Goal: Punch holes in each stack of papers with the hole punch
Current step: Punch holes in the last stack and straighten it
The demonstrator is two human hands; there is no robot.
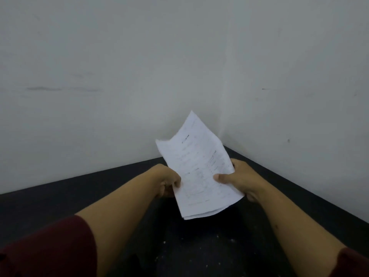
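Head camera looks forward and down at a dark table (pixel 60 196) corner.

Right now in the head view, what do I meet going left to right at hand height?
Left hand → stack of papers, held up off the dark table → right hand. No hole punch shows.

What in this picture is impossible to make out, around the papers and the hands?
- Print on the stack of papers: head view, too blurred and small to read.
- Left hand fingertips: hidden behind the stack's left edge.
- Right hand fingers: hidden behind the sheets; only the thumb shows in front.
- Hole punch: nowhere in view; the dark table under the stack lies in shadow.
- Sheet count: edges too blurred.
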